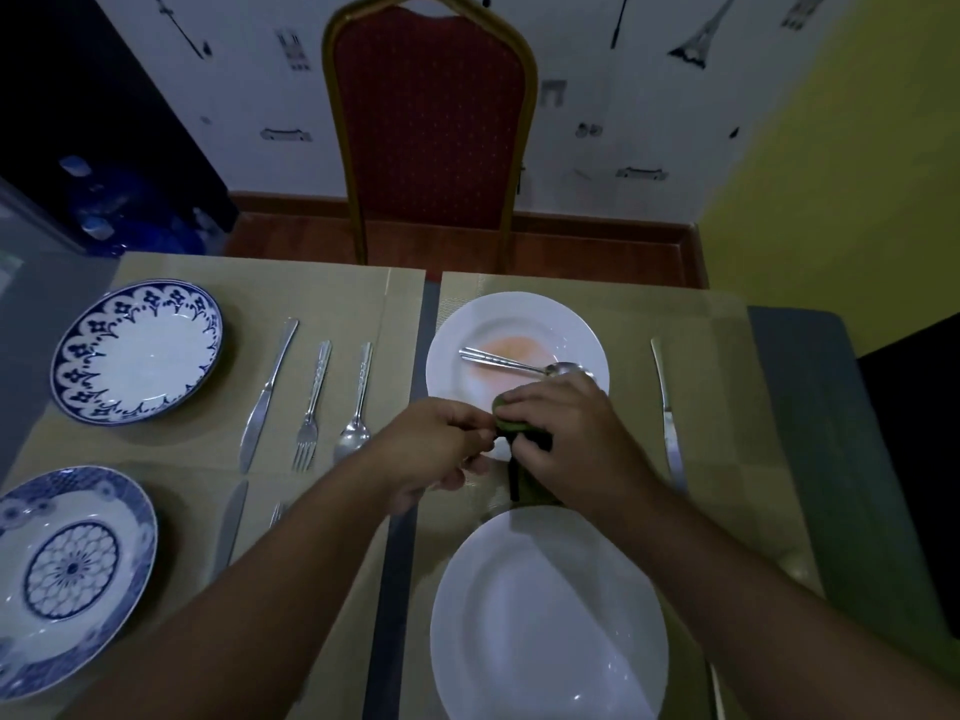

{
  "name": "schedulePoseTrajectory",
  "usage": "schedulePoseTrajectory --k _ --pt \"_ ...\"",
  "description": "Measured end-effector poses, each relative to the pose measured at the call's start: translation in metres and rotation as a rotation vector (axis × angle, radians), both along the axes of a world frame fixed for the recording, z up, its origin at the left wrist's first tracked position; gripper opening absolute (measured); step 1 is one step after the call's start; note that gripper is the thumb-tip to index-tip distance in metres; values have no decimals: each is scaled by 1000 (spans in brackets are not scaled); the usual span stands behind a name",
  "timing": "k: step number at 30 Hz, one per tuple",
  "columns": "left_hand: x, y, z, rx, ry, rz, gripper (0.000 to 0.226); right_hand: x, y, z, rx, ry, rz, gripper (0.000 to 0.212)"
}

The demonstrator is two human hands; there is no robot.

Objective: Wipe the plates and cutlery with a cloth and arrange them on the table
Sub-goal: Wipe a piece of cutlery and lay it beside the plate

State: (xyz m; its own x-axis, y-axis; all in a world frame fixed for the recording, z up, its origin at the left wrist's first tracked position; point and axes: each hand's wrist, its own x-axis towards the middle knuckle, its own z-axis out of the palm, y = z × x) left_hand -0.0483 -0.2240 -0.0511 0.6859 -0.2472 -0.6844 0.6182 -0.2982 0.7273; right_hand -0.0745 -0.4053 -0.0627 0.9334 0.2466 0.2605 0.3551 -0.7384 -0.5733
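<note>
Both hands meet over the near rim of a white plate point(519, 319) that has an orange smear and a spoon point(524, 363) lying in it. My right hand point(566, 433) grips a green cloth point(511, 423). My left hand point(441, 444) pinches something small against that cloth; what it is stays hidden by the fingers. A second white plate point(545, 615) lies nearer to me. On the left mat sit two blue-patterned plates point(137, 350) point(72, 569), a knife point(267, 394), a fork point(311, 407) and a spoon point(356, 402).
Another knife point(667, 407) lies right of the smeared plate. A further knife point(231, 522) and part of a fork point(276, 514) lie by my left forearm. Beige placemats point(727, 459) cover the table. A red chair point(431, 122) stands behind the far edge.
</note>
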Motion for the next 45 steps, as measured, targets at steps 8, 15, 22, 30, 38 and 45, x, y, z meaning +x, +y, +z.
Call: schedulePoseTrajectory --k 8,15,22,30,38,45 --pt "-25 9 2 -35 73 179 21 21 -35 -13 -99 179 -254 30" --pt "-26 -4 1 94 -70 136 17 0 -4 11 42 -13 -118 28" --pt "-35 0 6 77 -202 43 23 -15 13 5 -173 -39 49 26" --pt "-49 10 -1 10 -77 157 17 22 -11 -8 -76 200 -268 23" --pt "-41 -4 -5 6 -110 224 12 -14 -21 7 99 214 -341 26" --pt "-30 -28 22 -42 -63 170 20 -28 -32 14 164 186 -367 28"
